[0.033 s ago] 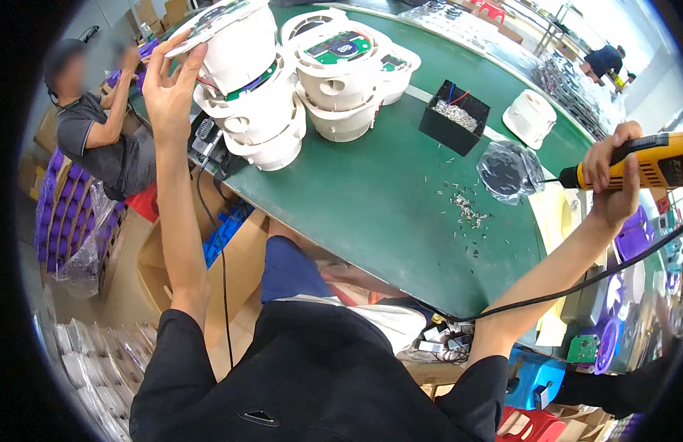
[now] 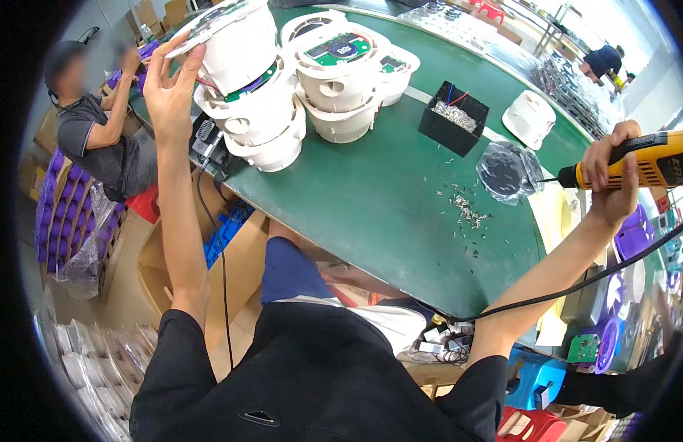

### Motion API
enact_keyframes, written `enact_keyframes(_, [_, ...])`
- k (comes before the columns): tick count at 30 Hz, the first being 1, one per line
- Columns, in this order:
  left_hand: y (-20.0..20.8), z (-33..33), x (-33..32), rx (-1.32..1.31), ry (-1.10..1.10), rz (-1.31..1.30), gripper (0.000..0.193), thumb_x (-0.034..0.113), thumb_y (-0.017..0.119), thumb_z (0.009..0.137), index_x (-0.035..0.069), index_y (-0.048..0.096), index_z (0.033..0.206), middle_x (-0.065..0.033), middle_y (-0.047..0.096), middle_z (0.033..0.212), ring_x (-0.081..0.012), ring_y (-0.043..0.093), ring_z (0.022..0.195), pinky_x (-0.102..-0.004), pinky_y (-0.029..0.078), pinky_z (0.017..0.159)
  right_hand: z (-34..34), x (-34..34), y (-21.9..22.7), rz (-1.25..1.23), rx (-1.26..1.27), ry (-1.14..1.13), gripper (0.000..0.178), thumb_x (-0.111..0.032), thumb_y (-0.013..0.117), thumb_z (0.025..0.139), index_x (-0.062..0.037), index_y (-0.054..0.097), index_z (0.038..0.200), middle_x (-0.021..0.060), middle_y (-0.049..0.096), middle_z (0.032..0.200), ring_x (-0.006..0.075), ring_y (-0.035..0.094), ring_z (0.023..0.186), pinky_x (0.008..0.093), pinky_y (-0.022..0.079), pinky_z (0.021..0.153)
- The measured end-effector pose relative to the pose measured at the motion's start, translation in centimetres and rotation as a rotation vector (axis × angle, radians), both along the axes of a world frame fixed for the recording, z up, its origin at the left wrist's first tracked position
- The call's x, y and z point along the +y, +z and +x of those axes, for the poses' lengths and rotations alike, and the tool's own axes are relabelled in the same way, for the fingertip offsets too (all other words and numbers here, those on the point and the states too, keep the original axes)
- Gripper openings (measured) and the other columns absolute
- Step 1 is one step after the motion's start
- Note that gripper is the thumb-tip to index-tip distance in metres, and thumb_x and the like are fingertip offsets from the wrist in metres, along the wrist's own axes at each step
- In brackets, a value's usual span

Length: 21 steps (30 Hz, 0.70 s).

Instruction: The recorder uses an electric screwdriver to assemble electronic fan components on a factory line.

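Note:
At the upper left, my left hand (image 2: 169, 92) pinches the rim of a white round plastic housing (image 2: 242, 51), the top one of a tilted stack. Beneath it sit further white housings (image 2: 260, 127), with a green circuit board and thin wires showing between them. My right hand (image 2: 608, 166), far to the right, is wrapped round a yellow and black electric screwdriver (image 2: 667, 160). Its thin bit points left, over the edge of a dark round part in clear plastic wrap (image 2: 503, 173). A black cable runs from that side across my right forearm.
More white housings (image 2: 341, 88) with green boards stand beside the stack. A black box of screws (image 2: 453, 121) and loose screws (image 2: 468, 212) lie on the green table (image 2: 356, 199). One white housing (image 2: 530, 119) stands farther right. At left, another person (image 2: 106, 125) sits near an open carton (image 2: 242, 254).

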<state>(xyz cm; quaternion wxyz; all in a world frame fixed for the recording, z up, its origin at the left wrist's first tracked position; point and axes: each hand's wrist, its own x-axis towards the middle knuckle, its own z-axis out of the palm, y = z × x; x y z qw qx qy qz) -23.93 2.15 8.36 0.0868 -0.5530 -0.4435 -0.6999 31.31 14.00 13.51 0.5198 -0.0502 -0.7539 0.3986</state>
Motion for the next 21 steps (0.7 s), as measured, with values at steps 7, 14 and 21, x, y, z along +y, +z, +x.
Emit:
enact_keyframes(7, [1.2,4.7,-2.0,0.293,-0.002,0.293,0.046,0.0,0.079,0.087,-0.001,0.061,0.129,-0.0136,0.059,0.136,-0.02,0.061,0.117,-0.0332,0.051,0.102,2.9,0.8,-1.4,-0.029,0.093,0.054,0.035,-0.036,0.058,0.103,-0.005,0.043,0.111,-0.0019,0.04,0.058,0.0094,0.038,0.044,0.0238,0.035,0.044])
enact_keyframes(14, [-5.1,15.1,-7.8,0.152,-0.512,-0.038,0.053,0.008,0.089,0.076,0.008,0.065,0.123,-0.0341,0.045,0.148,-0.0432,0.05,0.138,-0.0457,0.042,0.111,-1.3,-1.5,1.8,-0.136,0.267,0.293,0.038,-0.044,0.05,0.107,-0.0072,0.045,0.11,-0.0046,0.041,0.061,0.0059,0.039,0.046,0.0211,0.037,0.049])
enact_keyframes(21, [-13.1,18.3,-4.8,0.083,-0.774,-0.291,0.055,0.014,0.093,0.07,0.01,0.071,0.121,-0.0373,0.035,0.157,-0.0452,0.048,0.142,-0.0426,0.041,0.112,-8.6,-2.8,2.7,-0.071,0.271,0.352,0.059,-0.058,0.037,0.108,-0.0066,0.066,0.112,-0.0008,0.044,0.054,0.0082,0.043,0.037,0.0236,0.042,0.028])
